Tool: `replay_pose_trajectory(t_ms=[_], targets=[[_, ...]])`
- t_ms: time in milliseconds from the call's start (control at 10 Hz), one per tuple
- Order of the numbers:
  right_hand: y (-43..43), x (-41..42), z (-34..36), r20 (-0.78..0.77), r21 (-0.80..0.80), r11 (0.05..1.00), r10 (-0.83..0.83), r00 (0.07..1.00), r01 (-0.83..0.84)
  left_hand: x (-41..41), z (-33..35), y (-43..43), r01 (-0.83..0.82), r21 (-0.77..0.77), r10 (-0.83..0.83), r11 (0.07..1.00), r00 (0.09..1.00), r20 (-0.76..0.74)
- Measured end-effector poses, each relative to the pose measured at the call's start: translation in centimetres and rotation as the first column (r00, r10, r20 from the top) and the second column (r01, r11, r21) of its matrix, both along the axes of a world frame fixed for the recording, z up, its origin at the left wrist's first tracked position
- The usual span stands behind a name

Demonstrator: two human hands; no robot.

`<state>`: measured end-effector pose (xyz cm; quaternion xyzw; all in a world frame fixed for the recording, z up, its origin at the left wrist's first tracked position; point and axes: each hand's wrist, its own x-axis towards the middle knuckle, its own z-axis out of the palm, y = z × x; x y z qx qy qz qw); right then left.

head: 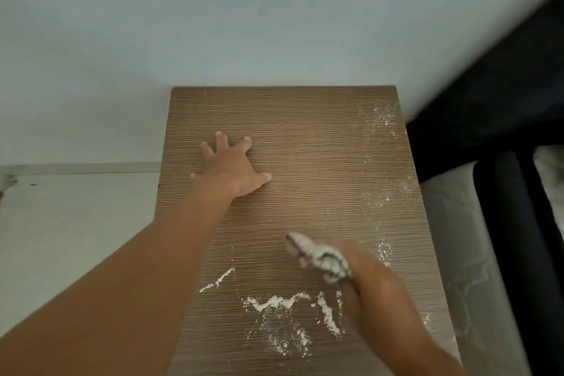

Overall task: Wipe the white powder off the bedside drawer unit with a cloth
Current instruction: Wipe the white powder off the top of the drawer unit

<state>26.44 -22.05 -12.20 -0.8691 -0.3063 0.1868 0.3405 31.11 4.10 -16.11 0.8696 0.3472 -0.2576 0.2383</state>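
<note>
White powder [287, 302] lies only at six and three o'clock on the drawer unit [305, 146], so perhaps half is done; the right hand [375, 293] grips the cloth [320, 256], and the left hand [232, 168] rests with fingers spread wide.

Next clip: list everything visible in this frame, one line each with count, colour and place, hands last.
drawer unit: 1, brown wood-grain top, centre, against the wall
white powder: several patches, white, thickest near the front edge, specks along the right edge
cloth: 1, greyish, dusted white, bunched in the right hand
wall: 1, pale blue-grey, behind the unit
floor: 1, pale, left of the unit
mattress: 1, white, right of the unit
bed frame: 1, dark, upper right
left hand: 1, fingers spread, rests on the unit's top
right hand: 1, blurred, grips the cloth, front right
</note>
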Motion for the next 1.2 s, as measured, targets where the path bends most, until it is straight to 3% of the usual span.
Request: replay_pose_trajectory(t_ms=[200, 400, 600, 700, 800, 900, 1100, 1200], targets=[[-2.1, 10.6, 1.5, 0.005, 0.054, 0.976, -0.21, 0.978, 0.209, 2.9, -0.2, -2.3, 0.064, -0.011, -0.065, 0.998, 0.998, -0.026], [-1.1, 20.9, -0.1, 0.196, -0.019, 0.971, -0.228, 0.954, 0.236, 6.7, -0.2, -4.2, 0.144, -0.013, -0.144, 0.989, 0.989, -0.042], [2.3, 28.0, -1.5, 0.445, -0.186, 0.981, 0.041, 0.894, 0.048, 8.8, -0.3, -4.5, 0.127, -0.06, -0.129, 0.99, 0.991, -0.027], [3.6, 30.1, -2.8, 0.477, -0.284, 0.959, 0.162, 0.864, -0.024, 8.9, -0.3, -4.5, 0.124, -0.066, -0.126, 0.99, 0.992, -0.032], [3.1, 30.3, -5.2, 0.296, -0.335, 0.935, 0.22, 0.929, -0.115, 8.8, -0.3, -4.5, 0.124, -0.055, -0.125, 0.991, 0.992, -0.028], [2.2, 28.3, -7.2, 0.232, -0.243, 0.967, 0.141, 0.962, -0.083, 8.9, -0.3, -4.6, 0.121, -0.049, -0.123, 0.991, 0.992, -0.026], [1.0, 19.0, -7.3, 0.287, -0.15, 0.988, 0.005, 0.958, 0.04, 8.8, -0.1, -4.6, 0.12, -0.049, -0.122, 0.992, 0.992, -0.036], [-0.5, 12.3, -7.8, 0.267, -0.158, 0.987, 0.038, 0.963, 0.005, 8.7, -0.2, -4.5, 0.136, -0.046, -0.138, 0.99, 0.989, -0.046]])
